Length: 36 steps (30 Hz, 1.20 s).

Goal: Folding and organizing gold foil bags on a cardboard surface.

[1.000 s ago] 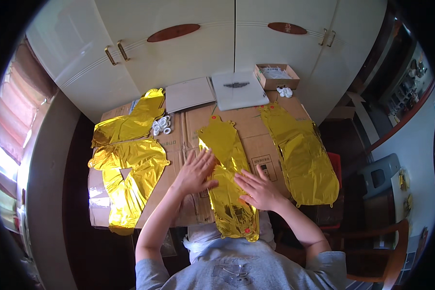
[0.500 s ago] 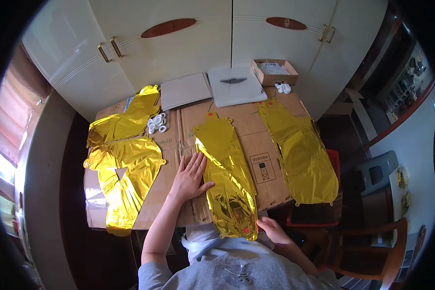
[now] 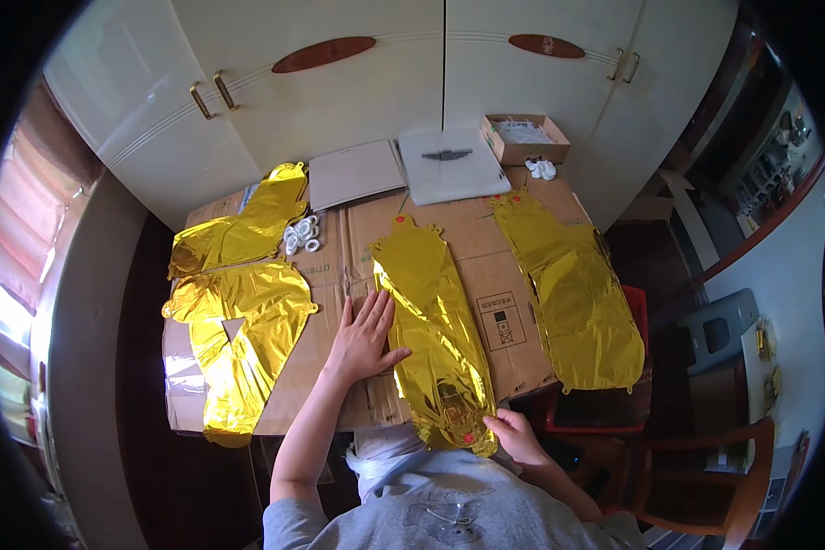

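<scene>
A flat, uninflated gold foil balloon (image 3: 428, 302) lies lengthwise in front of me, its near end hanging over the table edge by my shirt. My left hand (image 3: 362, 341) rests palm down, fingers stretched, partly on the balloon's left edge and partly on the cardboard. At the near right corner, my right hand (image 3: 513, 433) pinches the balloon's edge between thumb and fingers. Small red dots mark both of its ends. To the right lies another flat gold foil balloon (image 3: 582, 302). On the left are a folded-looking gold foil balloon (image 3: 247, 225) and one with a triangular hole (image 3: 257, 339).
Flattened cardboard (image 3: 339, 266) covers the table. White rings (image 3: 301, 236) sit beside the left balloons. Along the back are a grey-brown board (image 3: 356, 174), a pale flat case (image 3: 454, 170), an open carton (image 3: 527, 147) and white pieces (image 3: 541, 170). A wooden chair (image 3: 706, 449) stands at right.
My right hand has moved slightly up and closed on the balloon's near right edge, which now lifts a little. The left hand stays flat in place. The view has shifted slightly.
</scene>
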Tool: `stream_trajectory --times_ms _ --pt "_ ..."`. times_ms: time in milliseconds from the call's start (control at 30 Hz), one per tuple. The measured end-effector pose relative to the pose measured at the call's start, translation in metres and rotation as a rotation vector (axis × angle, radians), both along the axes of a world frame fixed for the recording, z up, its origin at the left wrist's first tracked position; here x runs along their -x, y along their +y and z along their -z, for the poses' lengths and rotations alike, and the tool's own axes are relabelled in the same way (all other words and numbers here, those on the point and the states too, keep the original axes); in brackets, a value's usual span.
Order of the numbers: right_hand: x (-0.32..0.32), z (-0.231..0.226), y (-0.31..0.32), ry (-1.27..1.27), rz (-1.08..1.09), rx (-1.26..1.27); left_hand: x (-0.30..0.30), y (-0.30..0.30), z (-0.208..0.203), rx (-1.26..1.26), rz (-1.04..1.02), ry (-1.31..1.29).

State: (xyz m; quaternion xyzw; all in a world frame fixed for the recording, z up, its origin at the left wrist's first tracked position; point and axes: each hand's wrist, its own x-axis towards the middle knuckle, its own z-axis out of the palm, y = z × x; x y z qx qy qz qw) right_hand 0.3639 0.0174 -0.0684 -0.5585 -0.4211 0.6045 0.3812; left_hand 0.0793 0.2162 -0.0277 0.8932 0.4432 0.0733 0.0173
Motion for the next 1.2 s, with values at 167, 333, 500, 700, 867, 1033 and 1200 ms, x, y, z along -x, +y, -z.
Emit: stream_trajectory --times_ms 167,333,500,700,867,1033,1200 --pt "0.001 -0.003 0.001 -0.003 0.016 -0.009 -0.001 0.000 -0.001 0.028 -0.002 -0.009" --pt "0.001 0.009 0.001 -0.026 0.024 -0.030 0.000 0.000 0.000 0.024 -0.007 -0.004" --pt "0.000 0.016 0.002 -0.003 0.034 -0.021 -0.001 -0.001 0.000 0.014 -0.013 0.014" --pt "-0.001 0.011 0.003 -0.059 0.011 -0.029 -0.001 -0.001 0.001 0.010 -0.015 0.023" --pt "0.001 0.008 0.003 -0.039 0.022 -0.019 0.000 0.000 0.005 -0.027 -0.007 -0.020" --pt "0.002 0.010 0.002 -0.021 0.037 -0.013 0.000 0.000 0.004 -0.016 -0.008 -0.006" --pt "0.005 0.014 0.003 0.077 0.101 -0.018 -0.001 0.000 0.002 0.016 -0.013 0.011"
